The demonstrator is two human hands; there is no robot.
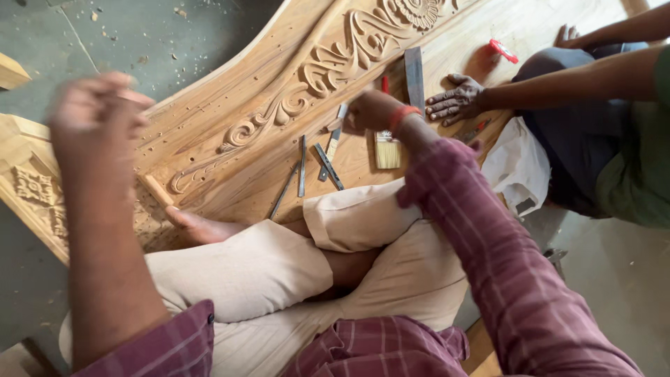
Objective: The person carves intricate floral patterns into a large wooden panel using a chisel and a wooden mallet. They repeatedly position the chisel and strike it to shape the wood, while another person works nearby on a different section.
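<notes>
Chisels (317,167), brush (388,150) beside right hand (370,110); co-worker's hand (455,101) near; left hand (94,115) blurred.

Pale matt carved wood panel (279,119), dull metal chisels (328,166), bristle brush (388,150), white cloth (520,171)

Person sits cross-legged on a large carved wooden panel (279,112) with scroll and flower relief. Left hand (94,115) is raised, blurred, nothing clearly in it. Right hand (370,110), orange band at the wrist, is down on the panel, closed around a chisel (335,136) whose blade points toward the knees. Several loose chisels (314,167) lie on the wood just beside it. A paintbrush (387,143) with red handle and pale bristles lies right of the hand, a flat metal ruler (414,77) beyond it. A co-worker's hand (457,101) rests flat on the panel near the ruler. A small red object (502,50) sits farther up. White cloth (516,167) lies at the panel's edge.
</notes>
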